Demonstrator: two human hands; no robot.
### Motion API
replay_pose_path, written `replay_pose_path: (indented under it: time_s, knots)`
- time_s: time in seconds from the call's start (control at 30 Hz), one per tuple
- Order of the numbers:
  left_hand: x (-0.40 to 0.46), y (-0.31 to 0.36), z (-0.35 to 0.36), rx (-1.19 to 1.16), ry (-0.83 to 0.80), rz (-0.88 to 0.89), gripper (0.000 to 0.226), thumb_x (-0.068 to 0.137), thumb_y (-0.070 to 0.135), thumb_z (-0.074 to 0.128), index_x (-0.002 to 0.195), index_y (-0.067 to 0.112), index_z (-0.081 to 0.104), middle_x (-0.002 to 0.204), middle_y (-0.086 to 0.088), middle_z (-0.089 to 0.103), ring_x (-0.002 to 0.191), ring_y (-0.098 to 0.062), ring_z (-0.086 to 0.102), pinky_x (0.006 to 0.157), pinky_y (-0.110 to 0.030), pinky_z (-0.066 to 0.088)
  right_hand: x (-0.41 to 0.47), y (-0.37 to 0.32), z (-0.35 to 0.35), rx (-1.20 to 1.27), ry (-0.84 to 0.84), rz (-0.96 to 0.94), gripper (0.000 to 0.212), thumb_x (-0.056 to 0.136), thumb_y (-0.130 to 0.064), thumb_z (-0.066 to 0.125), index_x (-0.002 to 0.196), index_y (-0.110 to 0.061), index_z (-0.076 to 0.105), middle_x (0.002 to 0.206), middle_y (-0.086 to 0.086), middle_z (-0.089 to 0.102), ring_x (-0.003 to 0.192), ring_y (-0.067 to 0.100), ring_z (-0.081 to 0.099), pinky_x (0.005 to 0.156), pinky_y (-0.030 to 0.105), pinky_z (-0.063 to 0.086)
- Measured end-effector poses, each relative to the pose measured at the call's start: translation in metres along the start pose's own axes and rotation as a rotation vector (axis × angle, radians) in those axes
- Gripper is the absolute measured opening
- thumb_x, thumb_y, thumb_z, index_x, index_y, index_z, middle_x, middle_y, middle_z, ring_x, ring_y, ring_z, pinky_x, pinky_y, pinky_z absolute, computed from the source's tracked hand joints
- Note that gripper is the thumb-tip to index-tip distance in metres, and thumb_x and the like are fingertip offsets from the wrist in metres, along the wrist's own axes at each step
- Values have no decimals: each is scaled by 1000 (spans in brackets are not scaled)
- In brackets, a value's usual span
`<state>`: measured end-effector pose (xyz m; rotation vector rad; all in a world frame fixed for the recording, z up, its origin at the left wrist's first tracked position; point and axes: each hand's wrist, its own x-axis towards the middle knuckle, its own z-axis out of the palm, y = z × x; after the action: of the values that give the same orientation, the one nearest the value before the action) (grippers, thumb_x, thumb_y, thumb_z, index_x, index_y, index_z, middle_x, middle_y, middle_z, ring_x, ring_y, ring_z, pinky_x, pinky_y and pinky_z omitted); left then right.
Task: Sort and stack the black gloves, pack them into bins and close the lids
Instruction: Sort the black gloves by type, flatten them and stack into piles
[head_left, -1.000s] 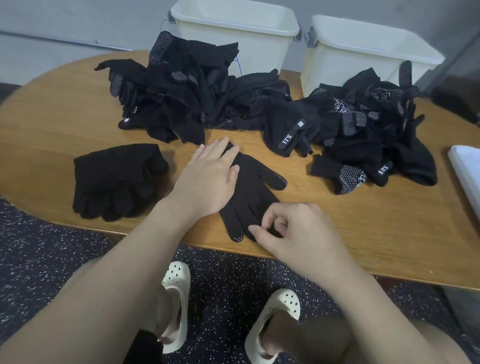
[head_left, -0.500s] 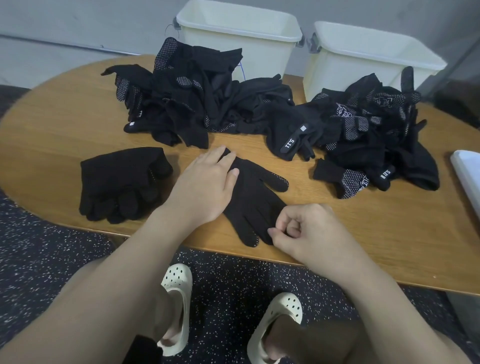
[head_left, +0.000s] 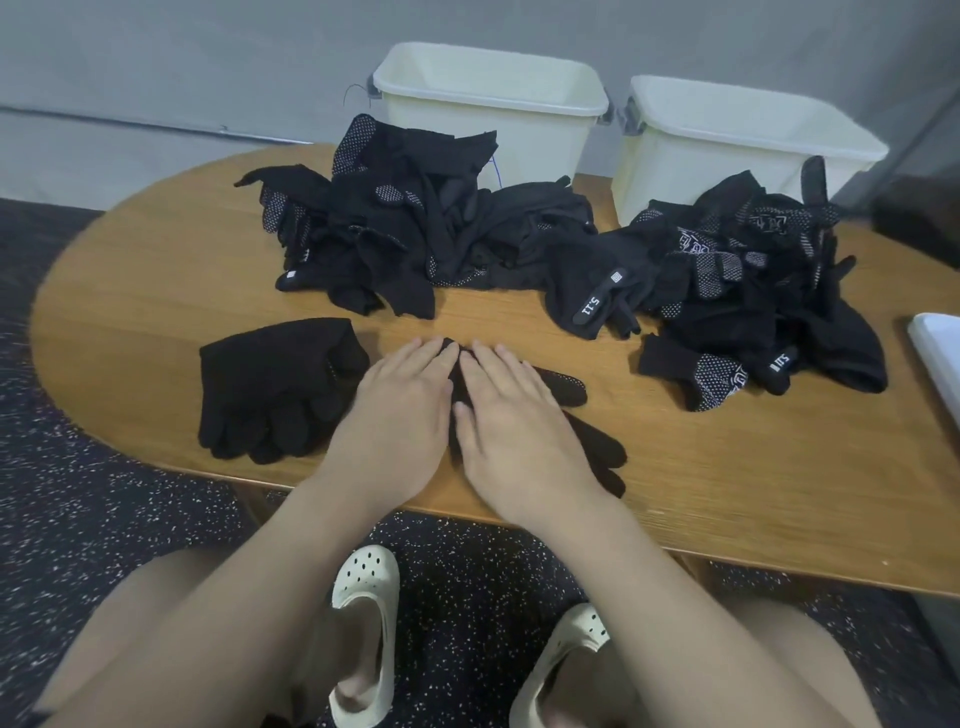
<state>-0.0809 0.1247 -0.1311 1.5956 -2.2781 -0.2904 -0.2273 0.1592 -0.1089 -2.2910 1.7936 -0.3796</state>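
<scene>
Left of the flattened glove (head_left: 582, 415), a finished stack of gloves (head_left: 278, 387) is seen lying on the wooden table (head_left: 156, 291), fingers toward the near edge, just beside the left hand (head_left: 400, 415). Both hands are laid flat on the flattened glove, side by side, fingers straight and held close together, palms down; nothing is pinched or curled round. The right hand (head_left: 511, 431) covers the glove's middle, and only the dotted thumb and the fingertips show past it, to the right and toward the near edge. The glove's long axis is judged to run from cuff, under the fingertips at the far end, to fingers near the table edge, angled slightly right. Since the stack lies directly left of the glove, the left hand is nearer to it, and a leftward carry seems called for. Beyond the glove, two unsorted heaps are noted: the left pile (head_left: 410, 223) and the right pile (head_left: 737, 291). Behind these, two cream bins (head_left: 488, 111) stand open, lids off.
</scene>
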Motion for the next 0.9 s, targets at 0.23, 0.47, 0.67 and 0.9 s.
replay_pose_path:
  time_s: [0.23,0.47,0.67,0.9]
  knots:
    - [1,2,-2,34,-43,-24,51,113,23,23,163,15,20,171,-3,17,159,-18,8,130,-35,5,-3,9,5,-107,-110,35,63,109,-49,11,165,-21,-2,172,-6,-10,157,8,-14,128,34,-9]
    - [0,4,-4,34,-53,-40,51,113,23,23,163,14,19,171,-3,16,159,-18,7,128,-32,1,-30,40,-12,-138,-133,120,68,106,-56,6,163,-22,-10,169,-9,-18,154,5,-21,127,30,-11]
    - [0,13,-17,94,-43,-59,50,109,31,43,156,14,42,159,-8,44,149,-27,36,122,-41,29,-45,53,-15,-164,-107,154,77,101,-66,-1,163,-22,-10,170,-8,-17,154,5,-21,128,35,-10]
    - [11,19,-32,-141,-42,-322,55,95,49,67,132,8,59,123,-8,58,116,-27,58,100,-43,50,-46,56,-24,-67,-81,133,81,99,-72,9,165,-26,-2,170,-12,-12,154,2,-15,129,35,-7]
